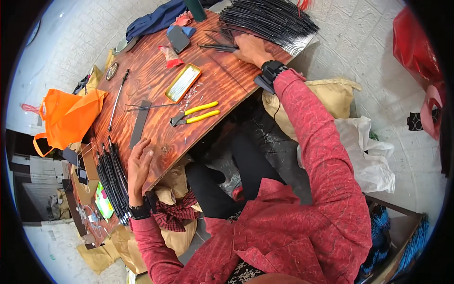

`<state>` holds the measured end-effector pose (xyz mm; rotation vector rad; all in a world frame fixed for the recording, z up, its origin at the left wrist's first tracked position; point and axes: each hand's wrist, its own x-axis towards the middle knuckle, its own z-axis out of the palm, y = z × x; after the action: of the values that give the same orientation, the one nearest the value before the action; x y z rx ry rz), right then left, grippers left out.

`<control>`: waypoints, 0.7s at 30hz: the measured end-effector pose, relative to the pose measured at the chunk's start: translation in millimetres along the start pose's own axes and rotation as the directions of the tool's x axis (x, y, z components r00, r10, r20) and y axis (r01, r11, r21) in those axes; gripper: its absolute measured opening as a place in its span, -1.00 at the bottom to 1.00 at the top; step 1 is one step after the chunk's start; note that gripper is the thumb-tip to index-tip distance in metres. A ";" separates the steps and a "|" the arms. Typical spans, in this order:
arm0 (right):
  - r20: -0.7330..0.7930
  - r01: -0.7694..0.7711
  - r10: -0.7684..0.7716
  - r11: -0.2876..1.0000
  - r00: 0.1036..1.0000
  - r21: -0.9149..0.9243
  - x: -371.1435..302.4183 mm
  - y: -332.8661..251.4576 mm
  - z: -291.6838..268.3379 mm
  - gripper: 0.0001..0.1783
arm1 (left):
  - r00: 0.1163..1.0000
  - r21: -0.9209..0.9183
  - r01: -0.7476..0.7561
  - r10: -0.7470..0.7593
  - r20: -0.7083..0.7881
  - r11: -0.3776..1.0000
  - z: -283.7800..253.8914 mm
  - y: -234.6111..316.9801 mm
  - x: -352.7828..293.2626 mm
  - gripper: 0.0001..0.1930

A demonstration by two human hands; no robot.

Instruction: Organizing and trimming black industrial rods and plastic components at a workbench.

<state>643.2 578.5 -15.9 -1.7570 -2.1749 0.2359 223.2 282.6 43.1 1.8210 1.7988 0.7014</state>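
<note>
The right hand [251, 48] is at the right end of the wooden tabletop [222, 87], its fingers bent down over a small bunch of thin dark rods [220, 47]; whether they grip these cannot be told, as the palm side is hidden. Just beyond that hand, a large pile of black rods [269, 19] fans over the far right corner. The left hand [138, 165] is at the near left corner, fingers loosely apart and uncurled, just beside the lower end of a flat dark strip [140, 124]. To its left, a bundle of black rods [111, 182] stands by the left edge. Pliers [193, 110] with 2 yellow handles lie near the middle of the near edge; a yellow-rimmed tray [189, 87] lies beyond them, and 1 slender rod [119, 99] slants near the left edge
</note>
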 end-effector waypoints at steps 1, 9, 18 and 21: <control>0.089 -0.001 -0.004 0.998 0.996 0.055 9.2 6.9 -3.3 -0.17 | 0.999 -0.033 0.030 -0.030 0.014 0.999 -0.3 -3.1 0.5 -0.55; -0.460 0.136 -0.179 0.983 0.870 -0.126 20.0 20.6 40.6 -0.38 | 0.996 -0.143 0.085 -0.087 -0.008 0.986 11.1 -13.2 3.5 -0.65; -0.101 0.034 -0.020 0.990 0.995 0.135 30.2 6.9 25.0 -0.52 | 0.997 -0.121 0.066 -0.061 0.045 0.990 19.3 -10.1 0.7 -0.67; -0.079 0.088 -0.062 0.912 0.995 0.400 34.6 7.6 10.2 -0.59 | 0.997 -0.163 0.077 -0.076 0.009 0.984 15.6 -6.0 -4.2 -0.68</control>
<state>640.2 614.6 -22.6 -1.4265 -1.9678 0.5584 229.0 278.8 27.3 1.6366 1.7448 0.7920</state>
